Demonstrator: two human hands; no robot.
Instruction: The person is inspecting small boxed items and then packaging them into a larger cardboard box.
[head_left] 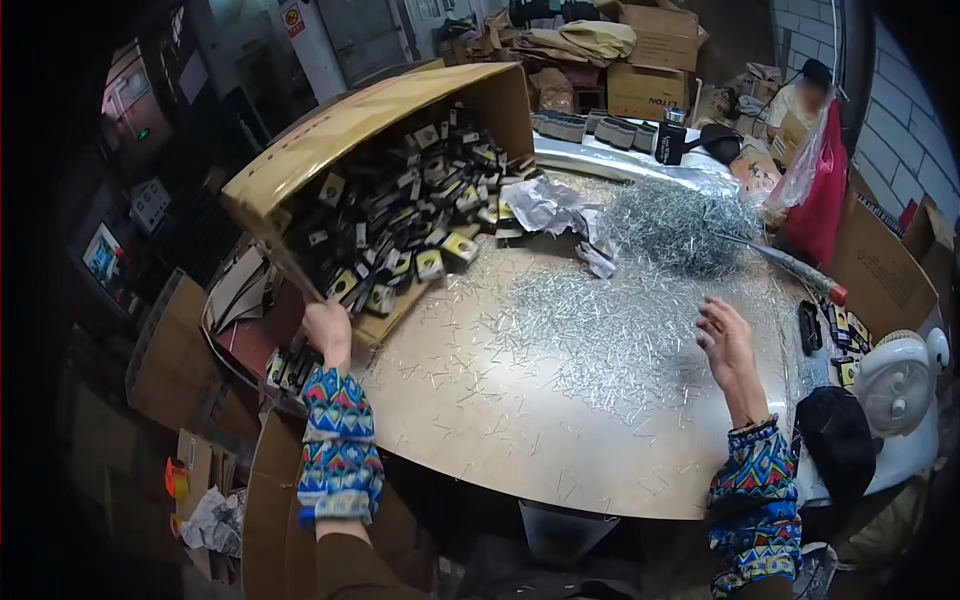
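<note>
My left hand (327, 328) is closed on the lower front edge of a big cardboard box (300, 150). This box lies tilted on its side with its mouth toward the table. Many small black pieces with yellow and white labels (400, 210) fill it, and some spill to its edge. Over the right part of the table my right hand (727, 342) hovers with loosely curled fingers apart, holding nothing. Loose thin silvery metal pins (610, 340) are scattered beneath and beside it. A dense heap of the same pins (680, 225) lies farther back.
Crumpled paper (555, 210) lies between box and heap. A rod with a red end (800, 272) juts from the heap. On the right stand a white fan-like device (895, 385), a black cloth item (835, 440) and a carton (880, 260). Another person (800, 105) sits at the back right.
</note>
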